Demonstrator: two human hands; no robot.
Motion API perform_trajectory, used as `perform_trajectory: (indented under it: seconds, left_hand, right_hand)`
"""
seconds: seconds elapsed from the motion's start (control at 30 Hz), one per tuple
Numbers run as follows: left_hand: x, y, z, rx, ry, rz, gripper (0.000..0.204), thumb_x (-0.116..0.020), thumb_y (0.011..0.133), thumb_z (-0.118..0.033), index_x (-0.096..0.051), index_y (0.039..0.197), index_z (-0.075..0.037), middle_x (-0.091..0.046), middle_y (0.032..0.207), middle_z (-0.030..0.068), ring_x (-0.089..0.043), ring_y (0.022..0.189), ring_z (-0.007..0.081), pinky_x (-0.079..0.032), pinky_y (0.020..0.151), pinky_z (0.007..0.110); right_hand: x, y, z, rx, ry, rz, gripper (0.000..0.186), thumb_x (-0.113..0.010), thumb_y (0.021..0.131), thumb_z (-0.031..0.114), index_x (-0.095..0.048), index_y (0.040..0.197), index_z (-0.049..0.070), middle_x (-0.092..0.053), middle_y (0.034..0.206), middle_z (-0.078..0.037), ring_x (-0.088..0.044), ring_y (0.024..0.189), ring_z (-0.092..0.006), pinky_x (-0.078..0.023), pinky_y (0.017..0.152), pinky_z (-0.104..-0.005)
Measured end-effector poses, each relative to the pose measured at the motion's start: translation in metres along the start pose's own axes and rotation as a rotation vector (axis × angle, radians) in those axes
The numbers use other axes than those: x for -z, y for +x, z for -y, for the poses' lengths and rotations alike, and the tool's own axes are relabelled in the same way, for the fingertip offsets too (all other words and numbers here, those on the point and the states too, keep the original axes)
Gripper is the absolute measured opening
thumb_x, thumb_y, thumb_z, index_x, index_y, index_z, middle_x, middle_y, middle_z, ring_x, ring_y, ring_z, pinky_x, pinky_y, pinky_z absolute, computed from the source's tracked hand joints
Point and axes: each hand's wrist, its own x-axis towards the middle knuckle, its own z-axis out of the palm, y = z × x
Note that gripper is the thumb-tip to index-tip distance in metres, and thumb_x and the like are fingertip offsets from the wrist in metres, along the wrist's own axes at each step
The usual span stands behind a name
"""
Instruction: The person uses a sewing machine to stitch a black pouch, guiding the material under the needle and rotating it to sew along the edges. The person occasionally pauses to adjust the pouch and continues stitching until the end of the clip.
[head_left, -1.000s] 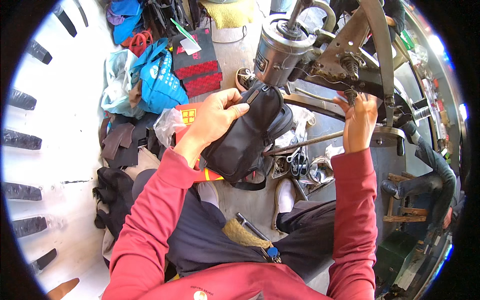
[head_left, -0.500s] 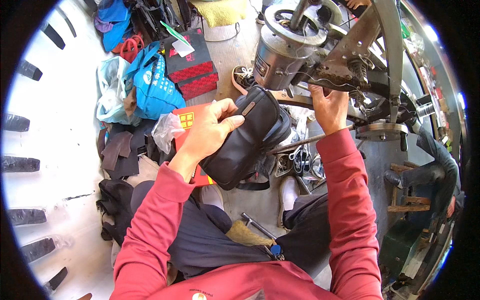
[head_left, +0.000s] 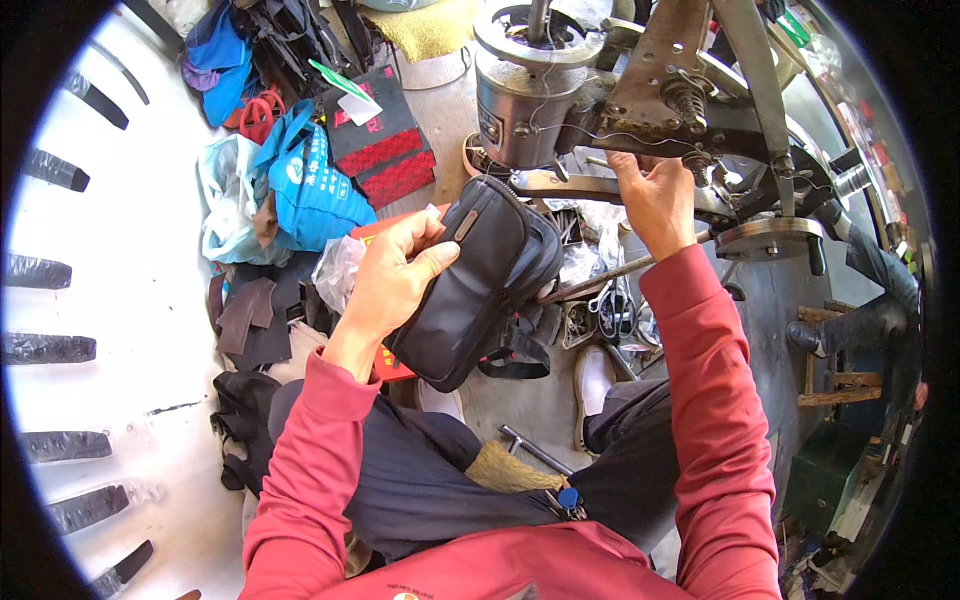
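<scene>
My left hand point(head_left: 392, 272) grips a black zippered pouch bag point(head_left: 478, 285) by its upper left side, holding it up against the arm of a grey metal stitching machine point(head_left: 600, 90). The bag's strap hangs below it. My right hand point(head_left: 652, 192) reaches up under the machine's frame and rests on its metal arm beside a spring and thread. Its fingers curl around the metal part; what exactly they hold is hidden.
Blue bags point(head_left: 305, 190), a red-and-black box point(head_left: 378, 145) and leather scraps point(head_left: 250, 315) lie on the ground at left. Scissors and small tools point(head_left: 610, 310) sit under the machine. A metal rod point(head_left: 535, 450) lies by my knee. Another person's leg point(head_left: 870, 290) is at right.
My right hand has moved up and left from the machine's right side to its arm near the head. The bag stays in my left hand, brought closer to the machine.
</scene>
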Motion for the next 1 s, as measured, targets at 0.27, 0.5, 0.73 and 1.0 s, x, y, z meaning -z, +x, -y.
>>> perform_trajectory:
  seconds: [0.27,0.5,0.73,1.0]
  left_hand:
    - [0.001,0.003,0.006,-0.023,-0.01,-0.013,0.003,-0.067,0.1,-0.006,-0.064,0.1,-0.004,-0.064,0.096,-0.0059,-0.054,0.086,0.0025,-0.045,0.079,0.021]
    - [0.002,0.007,0.018,-0.071,0.036,0.001,0.006,-0.067,0.099,-0.005,-0.062,0.099,-0.002,-0.06,0.091,-0.0031,-0.051,0.085,0.0056,-0.045,0.078,0.025]
    - [-0.003,0.009,0.018,-0.074,0.072,-0.034,0.007,-0.068,0.098,-0.004,-0.062,0.097,0.0,-0.061,0.089,-0.0021,-0.052,0.085,0.0065,-0.046,0.079,0.026]
    - [-0.009,0.005,0.008,-0.032,0.186,-0.06,0.009,-0.069,0.097,-0.004,-0.061,0.093,-0.001,-0.06,0.084,-0.0014,-0.051,0.082,0.0076,-0.045,0.077,0.027]
  right_hand:
    - [0.018,-0.031,0.014,0.319,0.065,-0.112,0.019,-0.071,0.093,0.015,-0.076,0.103,-0.001,-0.074,0.094,-0.014,-0.068,0.086,-0.022,-0.051,0.079,-0.0344]
    - [0.011,-0.079,0.029,-0.144,0.673,0.339,0.019,-0.064,0.101,0.009,-0.076,0.114,0.002,-0.068,0.083,-0.001,-0.057,0.069,-0.0059,-0.046,0.062,-0.0219]
    - [-0.005,-0.085,0.05,-0.363,1.035,0.545,0.034,-0.059,0.105,0.015,-0.065,0.137,0.006,-0.066,0.083,-0.003,-0.058,0.061,-0.0068,-0.05,0.054,-0.0222]
    - [-0.019,-0.08,0.069,-0.442,1.214,0.587,0.041,-0.058,0.105,0.014,-0.057,0.144,0.002,-0.066,0.085,-0.008,-0.061,0.061,-0.012,-0.052,0.054,-0.0265]
